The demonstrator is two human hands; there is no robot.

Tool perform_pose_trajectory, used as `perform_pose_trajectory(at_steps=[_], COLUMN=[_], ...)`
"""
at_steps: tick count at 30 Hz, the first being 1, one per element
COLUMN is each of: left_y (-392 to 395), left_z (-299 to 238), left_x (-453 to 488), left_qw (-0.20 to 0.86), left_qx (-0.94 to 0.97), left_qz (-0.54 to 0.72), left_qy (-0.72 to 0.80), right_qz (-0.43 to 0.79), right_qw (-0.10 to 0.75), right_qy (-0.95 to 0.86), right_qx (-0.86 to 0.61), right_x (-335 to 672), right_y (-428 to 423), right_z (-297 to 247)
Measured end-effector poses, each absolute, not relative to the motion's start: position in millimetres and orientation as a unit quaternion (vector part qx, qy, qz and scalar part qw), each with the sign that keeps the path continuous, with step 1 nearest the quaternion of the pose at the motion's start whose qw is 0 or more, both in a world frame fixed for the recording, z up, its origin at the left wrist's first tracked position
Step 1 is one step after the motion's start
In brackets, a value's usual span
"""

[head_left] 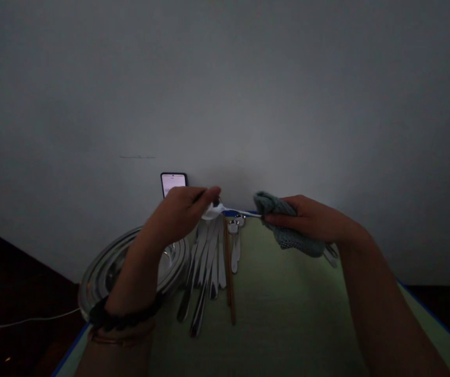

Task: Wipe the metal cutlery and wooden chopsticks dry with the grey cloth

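Observation:
A shiny spoon (213,211) is held level above the table between my two hands. My left hand (183,212) is closed on its bowl end, with thumb and fingers pinched together. The handle runs to the right into a grey-green knitted cloth (297,242). My right hand (309,217) grips this cloth, bunched around the handle's end, which is hidden. Below my left hand, several metal knives (205,259) lie in a row. Beside them are brown chopsticks (229,283) and two small spoons (235,246).
Large nested metal bowls (91,272) stand at the table's left, partly behind my left forearm. A lit phone (173,180) leans against the grey wall (225,94). Part of another metal utensil (330,255) shows beside my right wrist. The pale green table (283,314) has a blue edge.

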State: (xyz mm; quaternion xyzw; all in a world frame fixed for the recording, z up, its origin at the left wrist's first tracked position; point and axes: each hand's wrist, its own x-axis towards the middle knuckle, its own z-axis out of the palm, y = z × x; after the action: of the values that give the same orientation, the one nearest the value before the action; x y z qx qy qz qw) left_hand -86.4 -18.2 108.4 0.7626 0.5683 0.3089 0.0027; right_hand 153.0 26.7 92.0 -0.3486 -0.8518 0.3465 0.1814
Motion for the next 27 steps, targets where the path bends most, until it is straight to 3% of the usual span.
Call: perform_pose_trajectory(at_steps=[5,12,22,27], left_y=[-19,-20,-16,-19], left_z=[108,106,100,107], left_x=[-93,-63,-51,-76], left_qw=[0.002,0.007,-0.028,-0.014], left_qx=[0.718,0.781,0.798,0.741], left_qz=[0.373,0.335,0.253,0.331], left_qy=[0.588,0.526,0.546,0.584], right_qz=[0.328,0.359,0.264,0.291], right_qw=[0.25,0.191,0.188,0.208], right_qy=[-0.824,-0.857,-0.904,-0.884], right_qx=[-0.389,-0.315,-0.277,-0.302], right_x=[159,148,129,139], right_y=[27,19,22,22], right_z=[93,94,90,95])
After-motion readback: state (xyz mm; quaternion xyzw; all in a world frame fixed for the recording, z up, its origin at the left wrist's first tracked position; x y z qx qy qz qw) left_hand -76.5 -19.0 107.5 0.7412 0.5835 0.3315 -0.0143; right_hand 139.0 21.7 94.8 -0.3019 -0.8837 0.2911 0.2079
